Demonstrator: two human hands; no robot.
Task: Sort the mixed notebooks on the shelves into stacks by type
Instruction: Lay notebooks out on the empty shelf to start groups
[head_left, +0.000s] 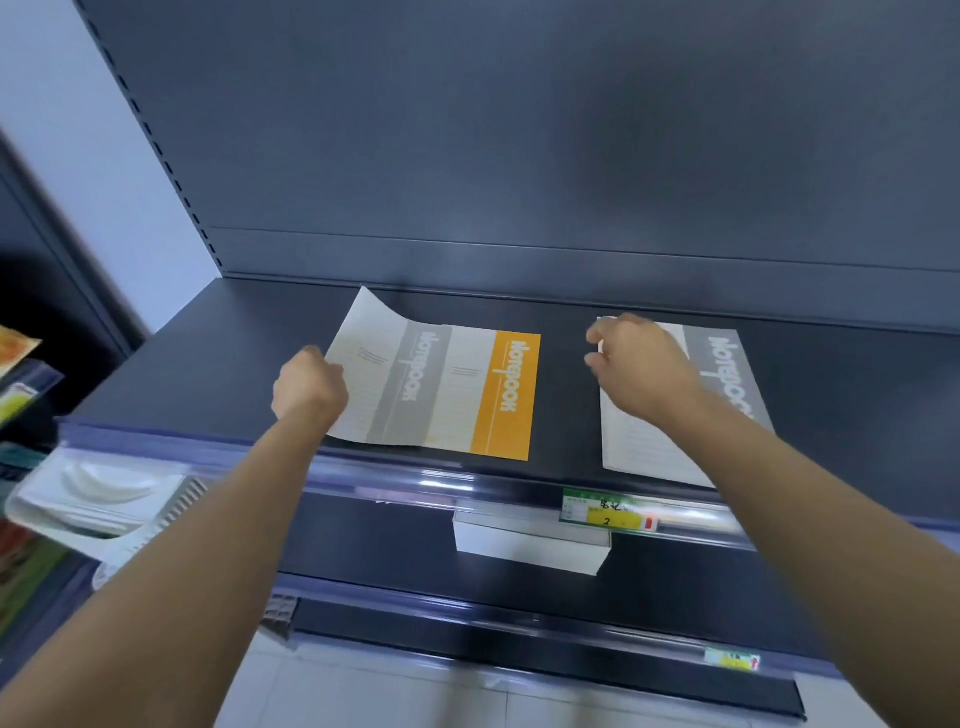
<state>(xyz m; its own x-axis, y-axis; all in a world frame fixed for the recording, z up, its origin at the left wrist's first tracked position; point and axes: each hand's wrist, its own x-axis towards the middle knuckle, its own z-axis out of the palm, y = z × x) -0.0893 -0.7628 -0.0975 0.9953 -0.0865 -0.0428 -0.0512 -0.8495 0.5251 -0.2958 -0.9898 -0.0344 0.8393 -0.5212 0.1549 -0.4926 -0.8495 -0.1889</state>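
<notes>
On the dark top shelf (218, 353) lie two piles of thin notebooks. My left hand (309, 389) grips the left edge of a grey-band notebook (384, 379), whose far corner curls upward. It overlaps an orange-band notebook (506, 397) lying flat beneath it to the right. My right hand (636, 366) rests over another grey-band notebook (727, 374) further right, fingers curled at its far left corner; whether they pinch it is unclear.
A white stack of paper (530, 545) sits on the shelf below, under a price-label rail with a green and yellow tag (608, 512). A white plastic tray (93, 499) and colourful goods stand at the left. The shelf's back panel rises right behind the notebooks.
</notes>
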